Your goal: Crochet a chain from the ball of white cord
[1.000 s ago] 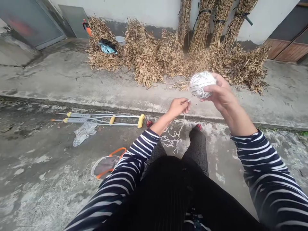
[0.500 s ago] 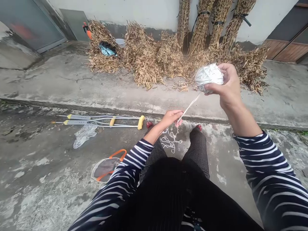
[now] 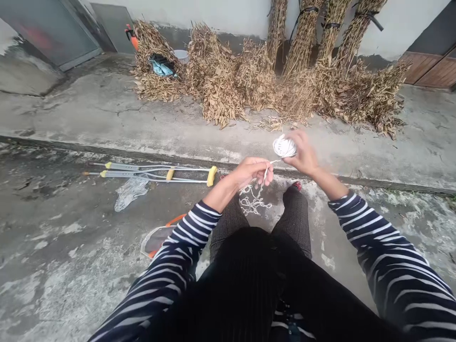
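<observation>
My right hand (image 3: pixel 302 151) is closed around one side of a ball of white cord (image 3: pixel 284 146), held out in front of me over the step's edge. From the ball a short strand runs to my left hand (image 3: pixel 253 172), whose fingers pinch it. Below the left hand the cord hangs down, looking twisted or braided. Loose loops of white cord (image 3: pixel 253 205) lie on the ground between my feet.
A pair of crutches (image 3: pixel 156 173) with yellow pads lies at left, beside a clear plastic bag (image 3: pixel 131 192). Nearer is a grey bag (image 3: pixel 158 240) with orange handles. Dried plant bundles (image 3: pixel 221 80) line the wall on the raised concrete step (image 3: pixel 117 126).
My right hand has come down and leftwards with the ball, closer to the left hand. The taut strand between them is much shorter. The view has shifted slightly.
</observation>
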Tool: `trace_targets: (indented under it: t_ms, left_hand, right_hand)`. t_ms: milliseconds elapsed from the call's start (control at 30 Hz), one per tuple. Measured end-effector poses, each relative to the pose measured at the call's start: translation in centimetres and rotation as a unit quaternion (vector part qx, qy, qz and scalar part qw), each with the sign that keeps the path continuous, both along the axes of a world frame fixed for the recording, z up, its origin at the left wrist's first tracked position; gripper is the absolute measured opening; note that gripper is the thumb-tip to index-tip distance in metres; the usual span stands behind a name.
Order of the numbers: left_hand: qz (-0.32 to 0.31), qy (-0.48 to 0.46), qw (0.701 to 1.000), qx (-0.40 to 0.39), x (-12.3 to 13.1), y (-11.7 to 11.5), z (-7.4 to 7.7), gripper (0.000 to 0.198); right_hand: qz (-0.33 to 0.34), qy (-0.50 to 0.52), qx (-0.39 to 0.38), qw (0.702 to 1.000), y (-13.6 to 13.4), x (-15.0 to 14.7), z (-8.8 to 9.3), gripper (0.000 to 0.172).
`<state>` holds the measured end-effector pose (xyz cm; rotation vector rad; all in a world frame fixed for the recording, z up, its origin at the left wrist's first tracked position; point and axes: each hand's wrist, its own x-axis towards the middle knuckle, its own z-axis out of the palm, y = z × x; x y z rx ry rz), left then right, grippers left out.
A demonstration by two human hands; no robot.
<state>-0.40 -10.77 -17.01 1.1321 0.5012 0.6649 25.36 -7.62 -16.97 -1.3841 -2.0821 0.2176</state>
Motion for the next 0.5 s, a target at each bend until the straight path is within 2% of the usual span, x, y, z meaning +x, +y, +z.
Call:
trace_targets:
  t_ms: [100, 167, 233, 400, 500]
  left_hand:
    - [0.047, 0.010, 0.999, -0.023, 0.3, 1.5, 0.6, 0.028]
    - [0.091, 0.021, 0.994, -0.050, 0.6, 2.3, 0.6, 0.024]
    - [0.107, 0.030, 0.991, -0.070, 0.9, 2.8, 0.4, 0.022]
    - [0.079, 0.072, 0.992, -0.073, 0.9, 3.6, -0.8, 0.023]
    - [-0.002, 0.147, 0.989, -0.021, 0.3, 4.7, -0.8, 0.025]
  right_hand:
    - [0.029, 0.007, -0.043, 0.999, -1.6, -1.3, -1.7, 0.065]
    - [0.047, 0.042, -0.085, 0.994, -2.4, -1.7, -2.1, 0.066]
    - [0.077, 0.078, -0.136, 0.985, -3.0, -1.8, -2.1, 0.067]
    - [0.153, 0.134, -0.218, 0.954, -4.5, -1.2, -1.6, 0.072]
    - [0.192, 0.166, -0.247, 0.935, -5.7, -1.1, -1.3, 0.073]
